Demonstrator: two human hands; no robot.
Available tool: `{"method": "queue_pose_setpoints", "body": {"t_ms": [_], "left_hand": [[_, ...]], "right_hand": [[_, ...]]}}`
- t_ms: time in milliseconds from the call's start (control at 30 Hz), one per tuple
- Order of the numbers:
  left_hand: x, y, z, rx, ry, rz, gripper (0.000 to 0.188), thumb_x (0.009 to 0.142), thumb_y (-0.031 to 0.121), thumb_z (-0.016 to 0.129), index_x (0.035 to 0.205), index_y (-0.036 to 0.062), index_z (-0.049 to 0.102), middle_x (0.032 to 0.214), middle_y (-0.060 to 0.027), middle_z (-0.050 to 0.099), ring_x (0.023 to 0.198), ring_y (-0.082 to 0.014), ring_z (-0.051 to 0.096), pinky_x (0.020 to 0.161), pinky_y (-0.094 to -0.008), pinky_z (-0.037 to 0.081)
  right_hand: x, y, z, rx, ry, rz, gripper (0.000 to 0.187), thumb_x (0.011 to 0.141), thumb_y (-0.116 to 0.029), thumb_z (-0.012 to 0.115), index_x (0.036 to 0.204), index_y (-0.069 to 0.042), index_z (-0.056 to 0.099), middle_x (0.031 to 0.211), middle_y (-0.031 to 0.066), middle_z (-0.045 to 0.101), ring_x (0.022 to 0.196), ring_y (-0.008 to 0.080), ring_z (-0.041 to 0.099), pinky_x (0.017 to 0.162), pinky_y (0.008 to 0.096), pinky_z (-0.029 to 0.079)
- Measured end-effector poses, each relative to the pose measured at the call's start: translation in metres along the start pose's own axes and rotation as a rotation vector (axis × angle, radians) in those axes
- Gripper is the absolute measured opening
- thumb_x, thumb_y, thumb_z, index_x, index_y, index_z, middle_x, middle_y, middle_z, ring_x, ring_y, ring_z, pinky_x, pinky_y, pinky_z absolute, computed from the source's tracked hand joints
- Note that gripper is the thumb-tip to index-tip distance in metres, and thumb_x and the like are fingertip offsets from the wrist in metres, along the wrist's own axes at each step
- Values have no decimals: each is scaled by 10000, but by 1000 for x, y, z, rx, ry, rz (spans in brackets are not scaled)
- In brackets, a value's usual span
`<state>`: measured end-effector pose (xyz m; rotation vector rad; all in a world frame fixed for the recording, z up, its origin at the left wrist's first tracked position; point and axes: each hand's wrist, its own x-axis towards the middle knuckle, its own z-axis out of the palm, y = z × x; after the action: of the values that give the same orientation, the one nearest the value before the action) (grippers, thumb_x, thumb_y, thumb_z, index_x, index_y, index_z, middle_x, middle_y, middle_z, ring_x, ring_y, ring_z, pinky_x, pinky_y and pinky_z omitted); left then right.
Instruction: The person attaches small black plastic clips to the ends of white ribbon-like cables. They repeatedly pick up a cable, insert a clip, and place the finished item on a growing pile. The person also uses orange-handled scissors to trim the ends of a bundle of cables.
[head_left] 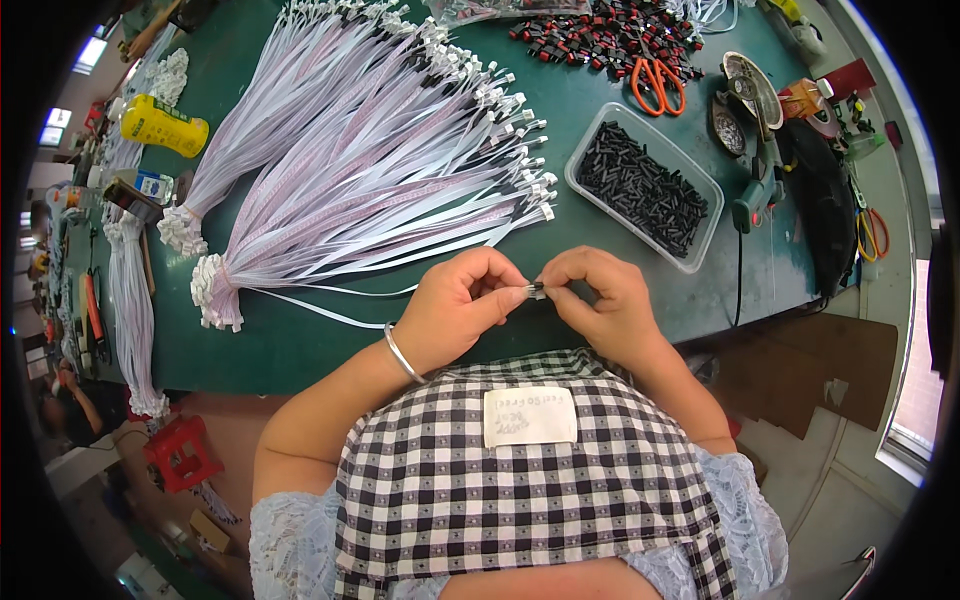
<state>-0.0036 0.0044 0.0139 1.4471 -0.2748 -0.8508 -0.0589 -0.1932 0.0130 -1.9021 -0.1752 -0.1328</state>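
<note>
On the table (300, 340), bundles of ribbon cables (380, 150) fan out on the left. A tray (645, 185) of small parts sits to their right, with scissors (657, 82) behind it. Both hands, left hand (455, 305) and right hand (600, 300), meet at the table's near edge, before the tray.

I see a matt green table mat (300, 345) and a clear glossy plastic tray (700, 240). Cables (350, 190) look smooth plastic; bangle (402, 355) shiny metal.
</note>
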Motion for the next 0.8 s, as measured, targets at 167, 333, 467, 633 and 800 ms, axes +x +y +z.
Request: {"method": "queue_pose_setpoints", "body": {"t_ms": [167, 333, 467, 633, 800], "left_hand": [[1, 3, 1, 97, -22, -41, 108, 884, 87, 646, 950, 22, 591, 842, -14, 601, 699, -63, 557, 635, -204, 477], [1, 5, 2, 124, -26, -37, 115, 886, 98, 648, 952, 23, 592, 833, -11, 602, 683, -56, 553, 627, -201, 475], [0, 7, 2, 175, -31, -48, 117, 886, 99, 649, 956, 24, 593, 826, -5, 602, 671, -50, 550, 618, -198, 472], [0, 4, 1, 194, -20, -31, 121, 886, 102, 650, 958, 23, 593, 827, -6, 604, 680, -49, 550, 621, -195, 468], [1, 6, 3, 190, 18, -30, 129, 887, 101, 649, 967, 15, 594, 838, -6, 604, 689, -51, 550, 631, -195, 470]], "right_hand": [[5, 0, -5, -68, -34, -120, 161, 702, 49, 628, 830, -44, 601, 814, 72, 625, 741, 228, 609, 667, 314, 487], [5, -3, -6, -60, -77, -119, 173, 696, 61, 610, 832, -45, 595, 799, 71, 613, 755, 231, 604, 677, 324, 485], [6, 0, -7, -59, -95, -137, 176, 697, 63, 605, 838, -44, 606, 809, 70, 618, 767, 236, 608, 689, 327, 490], [7, 0, -6, -74, -118, -157, 174, 714, 60, 626, 855, -42, 626, 843, 68, 632, 800, 240, 621, 710, 331, 500], [6, 1, -2, -125, -61, -186, 161, 740, 47, 655, 872, -45, 657, 867, 70, 637, 816, 242, 628, 703, 318, 504]]}}
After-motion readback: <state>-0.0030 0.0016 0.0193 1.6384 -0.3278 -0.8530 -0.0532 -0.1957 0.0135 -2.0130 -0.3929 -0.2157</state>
